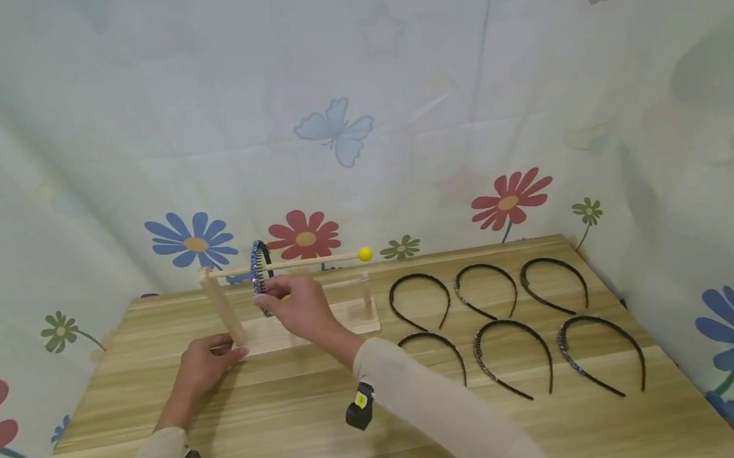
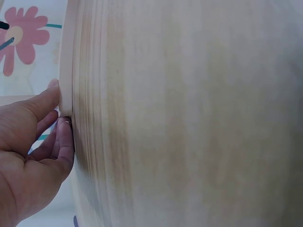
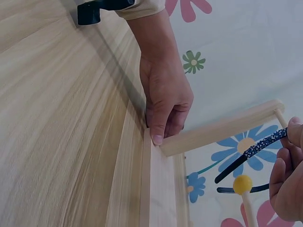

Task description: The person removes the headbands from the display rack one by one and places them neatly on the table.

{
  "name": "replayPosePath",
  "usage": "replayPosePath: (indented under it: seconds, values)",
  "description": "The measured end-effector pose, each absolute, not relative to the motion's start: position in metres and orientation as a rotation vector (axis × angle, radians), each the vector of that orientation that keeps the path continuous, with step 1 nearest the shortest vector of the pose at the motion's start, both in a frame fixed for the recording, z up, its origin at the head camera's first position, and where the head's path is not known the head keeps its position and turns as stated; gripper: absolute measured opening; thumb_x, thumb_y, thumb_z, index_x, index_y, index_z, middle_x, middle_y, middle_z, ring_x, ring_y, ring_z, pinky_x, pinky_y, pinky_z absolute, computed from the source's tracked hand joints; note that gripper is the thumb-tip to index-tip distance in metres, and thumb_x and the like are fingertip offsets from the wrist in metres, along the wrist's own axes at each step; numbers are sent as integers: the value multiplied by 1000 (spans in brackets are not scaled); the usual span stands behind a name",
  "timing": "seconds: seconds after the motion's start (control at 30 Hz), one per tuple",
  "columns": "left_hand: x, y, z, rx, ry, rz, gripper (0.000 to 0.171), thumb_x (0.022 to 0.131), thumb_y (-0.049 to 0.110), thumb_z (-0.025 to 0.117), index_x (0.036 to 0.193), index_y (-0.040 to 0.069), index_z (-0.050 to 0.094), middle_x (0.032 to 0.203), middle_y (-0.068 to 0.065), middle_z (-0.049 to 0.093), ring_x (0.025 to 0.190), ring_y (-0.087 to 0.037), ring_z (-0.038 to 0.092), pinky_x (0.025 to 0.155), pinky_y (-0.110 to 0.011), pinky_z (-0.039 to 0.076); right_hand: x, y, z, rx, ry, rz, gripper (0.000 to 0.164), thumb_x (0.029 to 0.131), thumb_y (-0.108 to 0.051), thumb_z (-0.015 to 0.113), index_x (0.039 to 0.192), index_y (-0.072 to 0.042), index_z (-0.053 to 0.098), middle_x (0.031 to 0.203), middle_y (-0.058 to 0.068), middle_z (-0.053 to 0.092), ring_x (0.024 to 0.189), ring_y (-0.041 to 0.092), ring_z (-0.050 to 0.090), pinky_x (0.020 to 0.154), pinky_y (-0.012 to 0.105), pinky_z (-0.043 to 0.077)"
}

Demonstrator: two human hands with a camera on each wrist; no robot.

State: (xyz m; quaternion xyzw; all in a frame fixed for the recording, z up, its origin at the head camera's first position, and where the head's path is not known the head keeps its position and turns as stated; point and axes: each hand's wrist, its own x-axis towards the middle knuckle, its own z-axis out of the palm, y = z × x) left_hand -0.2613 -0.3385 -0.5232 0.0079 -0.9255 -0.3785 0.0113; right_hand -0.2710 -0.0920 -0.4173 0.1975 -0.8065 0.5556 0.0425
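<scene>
A wooden rack with a base [image 1: 270, 334], a tall left post [image 1: 222, 306] and a long upper rod [image 1: 316, 260] tipped by a yellow ball [image 1: 365, 254] stands at the back left. My right hand [image 1: 301, 308] pinches a black toothed headband [image 3: 265, 143] with a glittery blue surface, which is around the upper rod near the post. At the base's left end, my left hand [image 1: 206, 364] grips the corner, its thumb [image 2: 45, 99] on top and fingers at the edge. Another yellow ball [image 3: 242, 184] tips the lower rod, partly behind my right hand in the head view.
Several black headbands lie in two rows on the right of the wooden table [image 1: 282, 435], among them a sparkly one [image 1: 598, 320] at the front right. My right forearm partly covers the front-left headband [image 1: 430, 337]. A flower-patterned curtain [image 1: 321, 60] hangs behind the table.
</scene>
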Motion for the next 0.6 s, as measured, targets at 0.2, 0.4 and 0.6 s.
replayPosePath:
  seconds: [0.2,0.4,0.6]
  values:
    - [-261,-338,-524,44,-2897,-1187,51,96,26,74,131,-10,63,121,-28,69,110,-41,70,88,-50,59,-271,-80,-414,599,-2462,1718,23,95,-30,75,112,-15,78,96,-8,76,85,-2,65,65,19,54]
    - [-259,-337,-522,18,-2884,-1186,51,96,25,75,131,-11,63,118,-27,71,107,-38,72,81,-39,60,-271,-67,-409,621,-2421,1723,21,94,-28,76,109,-14,79,94,-7,77,82,1,67,61,20,52]
    - [-259,-336,-522,30,-2886,-1203,53,95,25,76,131,-11,62,119,-28,70,108,-39,71,83,-44,60,-271,-56,-407,636,-2395,1706,21,94,-27,75,108,-12,79,93,-6,78,82,1,67,62,20,53]
